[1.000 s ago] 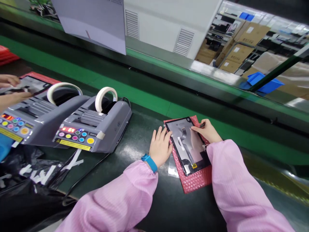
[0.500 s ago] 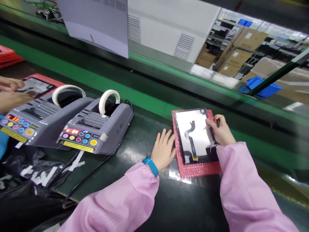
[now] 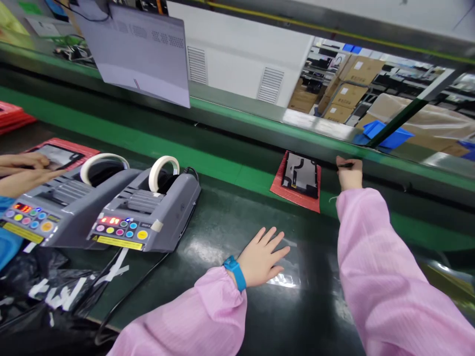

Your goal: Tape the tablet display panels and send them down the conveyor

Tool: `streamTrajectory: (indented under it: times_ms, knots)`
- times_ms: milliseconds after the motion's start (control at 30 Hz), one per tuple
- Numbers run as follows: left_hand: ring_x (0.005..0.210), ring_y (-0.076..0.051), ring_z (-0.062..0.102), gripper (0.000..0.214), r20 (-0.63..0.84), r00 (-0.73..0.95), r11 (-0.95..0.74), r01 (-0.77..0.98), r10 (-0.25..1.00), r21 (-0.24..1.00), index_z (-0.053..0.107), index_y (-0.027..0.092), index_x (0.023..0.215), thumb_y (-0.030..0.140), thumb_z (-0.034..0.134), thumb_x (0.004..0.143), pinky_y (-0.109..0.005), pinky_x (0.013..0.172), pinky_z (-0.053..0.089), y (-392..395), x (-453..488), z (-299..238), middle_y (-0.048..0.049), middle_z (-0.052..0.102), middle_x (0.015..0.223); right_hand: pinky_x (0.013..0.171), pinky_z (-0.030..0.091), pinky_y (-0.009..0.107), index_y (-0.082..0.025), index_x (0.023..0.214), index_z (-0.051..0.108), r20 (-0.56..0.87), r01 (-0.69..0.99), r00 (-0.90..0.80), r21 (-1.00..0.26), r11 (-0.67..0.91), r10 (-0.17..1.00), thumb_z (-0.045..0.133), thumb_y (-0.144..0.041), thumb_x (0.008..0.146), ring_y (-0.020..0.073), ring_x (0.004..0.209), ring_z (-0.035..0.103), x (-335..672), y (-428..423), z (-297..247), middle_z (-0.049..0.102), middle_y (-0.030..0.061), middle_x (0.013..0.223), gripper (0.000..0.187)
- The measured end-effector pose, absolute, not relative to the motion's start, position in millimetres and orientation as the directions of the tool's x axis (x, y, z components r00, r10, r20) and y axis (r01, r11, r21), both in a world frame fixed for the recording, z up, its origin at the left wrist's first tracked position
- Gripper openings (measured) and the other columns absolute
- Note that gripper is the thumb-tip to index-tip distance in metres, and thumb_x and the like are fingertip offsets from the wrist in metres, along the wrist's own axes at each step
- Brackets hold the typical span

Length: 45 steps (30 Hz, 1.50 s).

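Note:
A dark tablet panel [image 3: 300, 176] lies on a red bubble-wrap pad [image 3: 293, 193] on the green conveyor strip, far from me. Just right of the pad, my right hand [image 3: 349, 173] is stretched out with its fingers closed on a thin dark pen-like tool. My left hand [image 3: 264, 257] rests open and flat on the dark bench top, fingers spread, beside a clear film sheet [image 3: 287, 277]. It wears a blue wristband.
Two grey tape dispensers [image 3: 148, 210] with white tape rolls stand at the left, cables trailing toward me. Another person's hands [image 3: 22, 168] work on a second panel on a red pad [image 3: 61, 153]. A white machine housing [image 3: 237, 59] rises behind the conveyor.
The red pad with the panel has gone from in front of me out onto the green belt. My right hand followed it outward; my left hand let go and stayed on the bench.

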<state>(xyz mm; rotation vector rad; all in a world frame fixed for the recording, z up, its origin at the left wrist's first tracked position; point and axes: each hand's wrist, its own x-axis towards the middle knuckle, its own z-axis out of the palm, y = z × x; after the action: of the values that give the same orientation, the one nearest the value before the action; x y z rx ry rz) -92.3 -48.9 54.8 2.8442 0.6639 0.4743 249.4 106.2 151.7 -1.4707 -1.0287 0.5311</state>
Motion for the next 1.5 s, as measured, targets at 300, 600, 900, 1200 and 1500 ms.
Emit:
streamTrajectory:
  times_ms: [300,600,900,1200,1500]
  knots:
    - [0.149,-0.034,0.032,0.048,0.245,0.852,-0.879,0.405,0.463,0.252,0.053,0.023,0.142,0.043,0.052,0.098,-0.057,0.119,0.028,-46,-93,60,-0.0135,0.044,0.157,0.042,0.045,0.025,-0.024,0.078,0.045,-0.028,0.132,0.499,-0.985,-0.108,0.866,0.064,-0.088,0.064,0.0216,0.053,0.069,244,-31,109,0.073,0.0064,0.066,0.068]
    - [0.143,-0.032,0.043,0.028,0.316,0.883,-0.926,0.267,0.346,0.265,0.066,0.018,0.118,0.020,0.050,0.095,-0.053,0.121,0.031,-80,-45,71,-0.0084,0.063,0.137,0.035,0.028,0.025,-0.020,0.092,0.069,-0.199,-0.025,0.502,-0.976,-0.216,0.841,0.050,-0.077,0.086,0.0109,0.037,0.037,249,-166,71,0.057,0.0007,0.056,0.060]
    - [0.144,-0.038,0.040,0.042,0.229,0.942,-0.947,0.184,0.246,0.261,0.056,0.019,0.136,0.034,0.047,0.099,-0.060,0.118,0.032,-124,10,67,-0.0080,0.051,0.152,0.035,0.027,0.021,-0.025,0.085,0.055,-0.023,0.032,0.617,-0.998,-0.055,0.787,0.072,-0.057,0.083,0.0075,0.038,0.037,255,-184,69,0.052,-0.0055,0.060,0.036]
    - [0.150,-0.030,0.032,0.040,0.308,0.734,-0.792,0.517,0.606,0.326,0.059,0.019,0.132,0.020,0.042,0.096,-0.055,0.119,0.033,-7,-14,89,-0.0121,0.050,0.152,0.033,0.029,0.022,-0.024,0.083,0.057,-0.024,0.130,0.573,-0.984,-0.121,0.819,0.068,-0.061,0.085,0.0093,0.040,0.040,251,-178,68,0.055,-0.0027,0.061,0.039]
    - [0.142,-0.035,0.045,0.044,0.159,0.632,-0.646,0.762,0.759,0.056,0.059,0.013,0.133,0.034,0.039,0.100,-0.059,0.114,0.035,108,-43,81,-0.0185,0.057,0.144,0.033,0.030,0.022,-0.023,0.082,0.061,-0.030,0.158,0.563,-0.977,-0.143,0.826,0.068,-0.066,0.083,0.0103,0.041,0.041,253,-172,65,0.057,-0.0015,0.061,0.043]
